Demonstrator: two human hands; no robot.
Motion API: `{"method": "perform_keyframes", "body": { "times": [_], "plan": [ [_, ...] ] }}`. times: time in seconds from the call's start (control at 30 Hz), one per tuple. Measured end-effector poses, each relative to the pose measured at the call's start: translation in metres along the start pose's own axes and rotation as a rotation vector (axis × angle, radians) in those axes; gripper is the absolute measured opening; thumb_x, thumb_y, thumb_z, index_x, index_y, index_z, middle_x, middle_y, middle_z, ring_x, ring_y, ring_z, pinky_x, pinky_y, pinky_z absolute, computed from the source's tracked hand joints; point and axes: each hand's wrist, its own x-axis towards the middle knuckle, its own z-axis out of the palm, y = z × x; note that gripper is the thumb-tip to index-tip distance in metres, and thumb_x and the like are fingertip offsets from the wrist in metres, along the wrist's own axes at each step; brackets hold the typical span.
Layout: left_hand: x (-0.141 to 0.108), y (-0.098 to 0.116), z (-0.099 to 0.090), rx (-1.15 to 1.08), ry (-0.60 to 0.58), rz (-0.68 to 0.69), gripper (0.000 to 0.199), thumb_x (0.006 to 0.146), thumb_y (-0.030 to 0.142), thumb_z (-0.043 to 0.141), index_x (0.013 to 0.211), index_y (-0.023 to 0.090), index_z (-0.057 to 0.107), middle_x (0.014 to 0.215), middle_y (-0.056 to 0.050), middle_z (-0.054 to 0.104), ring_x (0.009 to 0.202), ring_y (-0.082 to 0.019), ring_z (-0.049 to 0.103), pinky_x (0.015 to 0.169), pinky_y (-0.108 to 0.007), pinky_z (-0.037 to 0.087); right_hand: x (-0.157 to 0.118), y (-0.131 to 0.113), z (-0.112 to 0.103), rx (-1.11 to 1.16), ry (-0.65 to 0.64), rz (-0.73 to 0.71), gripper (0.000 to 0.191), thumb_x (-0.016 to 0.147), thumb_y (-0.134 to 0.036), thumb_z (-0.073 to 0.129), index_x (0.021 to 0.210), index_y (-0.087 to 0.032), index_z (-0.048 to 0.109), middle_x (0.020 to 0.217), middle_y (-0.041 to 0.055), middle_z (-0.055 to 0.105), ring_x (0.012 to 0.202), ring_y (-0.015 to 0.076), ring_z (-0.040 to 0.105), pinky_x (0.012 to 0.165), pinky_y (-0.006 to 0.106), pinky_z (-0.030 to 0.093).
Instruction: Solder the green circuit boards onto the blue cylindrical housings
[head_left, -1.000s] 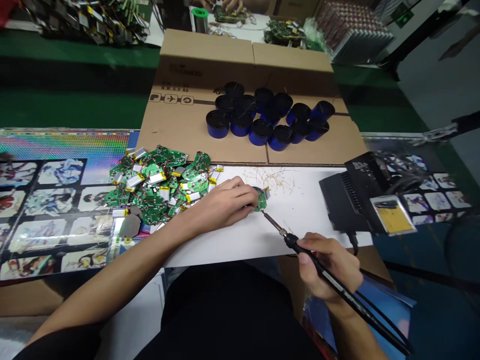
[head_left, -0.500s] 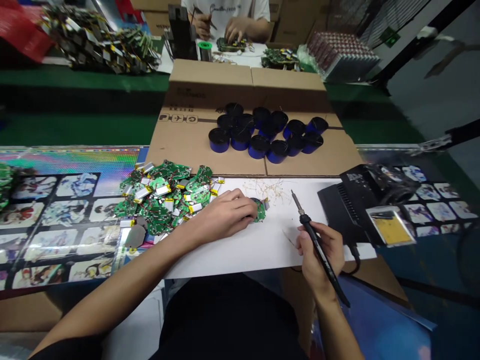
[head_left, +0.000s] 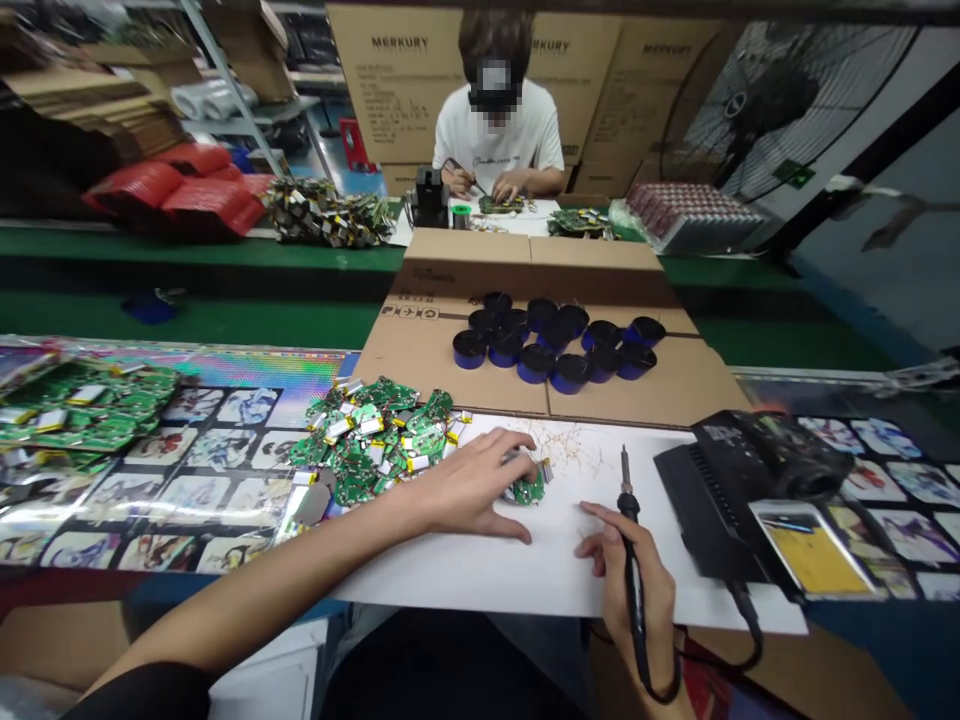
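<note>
Three MERKURY cartons [head_left: 397, 90]; left fingers [head_left: 504, 462] spread on PCB [head_left: 529, 490], right [head_left: 600, 540] curled round soldering iron [head_left: 634, 590].

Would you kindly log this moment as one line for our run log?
Left hand: resting on green circuit board | right hand: holding soldering iron upright, tip clear of board
</note>
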Motion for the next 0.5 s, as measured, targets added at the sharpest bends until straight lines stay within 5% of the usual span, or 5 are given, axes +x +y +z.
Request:
{"method": "perform_keyframes", "body": {
  "times": [0.1, 0.2, 0.33, 0.5],
  "plan": [
    [0.003, 0.003, 0.007, -0.057, -0.055, -0.081, 0.040, 0.088, 0.035, 0.088, 0.113, 0.020, 0.061, 0.134, -0.015, 0.067, 0.125, -0.032, 0.066, 0.101, -0.041, 0.056, 0.000, 0.000, -0.002, -0.021, 0.004, -0.037, 0.031, 0.107, -0.043, 0.059, 0.116, -0.022, 0.079, 0.068, -0.0021, 0.073, 0.049, 0.0124, 0.064, 0.055, 0.023, 0.059],
    [0.002, 0.006, -0.009, -0.164, -0.045, -0.163, 0.036, 0.086, 0.032, 0.088, 0.109, 0.022, 0.061, 0.118, -0.008, 0.072, 0.106, -0.025, 0.071, 0.090, -0.036, 0.057, -0.001, 0.004, -0.004, -0.044, 0.003, -0.089, 0.029, 0.107, -0.042, 0.059, 0.118, -0.024, 0.078, 0.068, -0.0027, 0.072, 0.049, 0.0128, 0.066, 0.056, 0.022, 0.060],
    [-0.010, -0.007, -0.072, -0.217, 0.085, -0.271, 0.037, 0.086, 0.043, 0.086, 0.105, 0.022, 0.062, 0.114, -0.005, 0.076, 0.101, -0.022, 0.072, 0.086, -0.035, 0.056, -0.003, 0.011, -0.003, -0.082, -0.002, -0.164, 0.026, 0.105, -0.038, 0.061, 0.121, -0.026, 0.076, 0.073, -0.0016, 0.075, 0.058, 0.0152, 0.074, 0.062, 0.022, 0.064],
    [-0.036, -0.084, -0.165, 0.019, 0.433, -0.594, 0.046, 0.081, 0.056, 0.083, 0.102, 0.021, 0.061, 0.115, -0.008, 0.076, 0.101, -0.024, 0.070, 0.086, -0.035, 0.054, -0.003, 0.021, 0.002, -0.095, 0.034, -0.270, 0.024, 0.102, -0.035, 0.065, 0.121, -0.025, 0.075, 0.089, 0.0029, 0.083, 0.061, 0.0171, 0.079, 0.060, 0.021, 0.066]
  ]
}}
